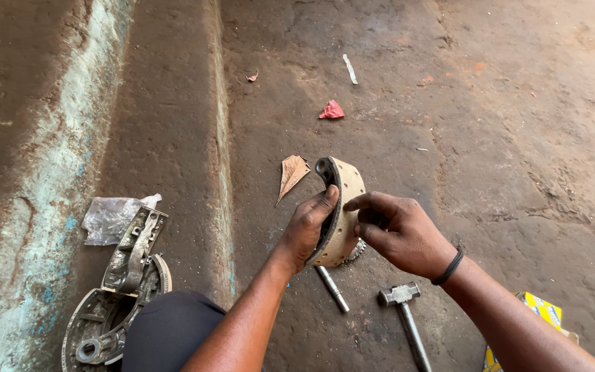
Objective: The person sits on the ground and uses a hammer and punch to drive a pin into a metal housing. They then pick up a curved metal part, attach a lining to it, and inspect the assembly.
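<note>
A person, seen from above, holds a curved brake shoe [341, 210] in both hands over a bare, reddish-brown dirt floor [504, 138]. The shoe is an arc with a pale tan lining on its outer face and a dark metal web on the inner side. Its long axis runs nearly upright in the view, tilted slightly: one end, with a round hole, points away from the person, and the other end points back towards them. The lined face is turned to the right.

The left hand [308, 231] comes up from the lower middle, forearm angled up and right, its fingers wrapped around the shoe's inner edge and the thumb lying along the metal rim. The right hand [397, 231] reaches in from the lower right, wrist bent, with a dark band on it. Its fingers curl against the lined face, the forefinger stretched across towards the left thumb. Both hands are clamped on the shoe, close together.

On the floor just below the hands lie a metal rod [332, 289] and a hammer [404, 313]. To the lower left, on a raised ledge [166, 138], sit more brake shoes [122, 289] beside a clear plastic bag [113, 217].
</note>
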The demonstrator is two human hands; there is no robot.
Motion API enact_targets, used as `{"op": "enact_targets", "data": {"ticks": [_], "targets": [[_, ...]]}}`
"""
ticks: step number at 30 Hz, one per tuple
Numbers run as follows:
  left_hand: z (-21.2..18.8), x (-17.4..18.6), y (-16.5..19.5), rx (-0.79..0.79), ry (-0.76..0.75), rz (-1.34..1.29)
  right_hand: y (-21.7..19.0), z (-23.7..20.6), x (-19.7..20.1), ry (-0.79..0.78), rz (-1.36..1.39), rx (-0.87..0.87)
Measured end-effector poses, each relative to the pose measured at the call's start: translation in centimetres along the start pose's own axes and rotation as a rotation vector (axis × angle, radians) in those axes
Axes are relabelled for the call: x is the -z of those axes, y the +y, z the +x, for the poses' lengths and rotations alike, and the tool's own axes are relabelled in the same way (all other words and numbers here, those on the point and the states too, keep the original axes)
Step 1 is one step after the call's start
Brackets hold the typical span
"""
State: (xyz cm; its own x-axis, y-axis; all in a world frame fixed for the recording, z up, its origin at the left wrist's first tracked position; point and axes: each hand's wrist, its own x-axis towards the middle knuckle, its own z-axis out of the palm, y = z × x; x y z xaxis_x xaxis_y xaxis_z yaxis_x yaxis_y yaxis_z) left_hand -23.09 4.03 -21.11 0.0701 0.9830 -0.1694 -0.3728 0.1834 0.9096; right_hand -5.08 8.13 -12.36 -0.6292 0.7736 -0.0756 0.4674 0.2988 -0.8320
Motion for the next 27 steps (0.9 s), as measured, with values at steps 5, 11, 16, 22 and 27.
{"op": "enact_targets", "data": {"ticks": [5,11,16,22,27], "targets": [[0.1,0.1,-0.2,-0.115,0.081,0.12,0.6,0.2,-0.8,0.009,0.412,-0.26],[0.3,0.0,-0.5,-0.279,0.11,0.058,1.4,0.0,-1.1,-0.03,1.134,-0.34],[0.5,0.0,-0.5,-0.274,0.107,-0.008,1.4,0.4,-1.4,0.086,0.787,-0.252],[0.6,0.2,-0.9,-0.302,0.151,0.094,0.9,0.0,-1.9,0.026,0.993,-0.343],[0.7,0.7,-1.3,-0.268,0.051,0.021,0.7,0.1,-0.9,-0.059,0.301,-0.112]]}}
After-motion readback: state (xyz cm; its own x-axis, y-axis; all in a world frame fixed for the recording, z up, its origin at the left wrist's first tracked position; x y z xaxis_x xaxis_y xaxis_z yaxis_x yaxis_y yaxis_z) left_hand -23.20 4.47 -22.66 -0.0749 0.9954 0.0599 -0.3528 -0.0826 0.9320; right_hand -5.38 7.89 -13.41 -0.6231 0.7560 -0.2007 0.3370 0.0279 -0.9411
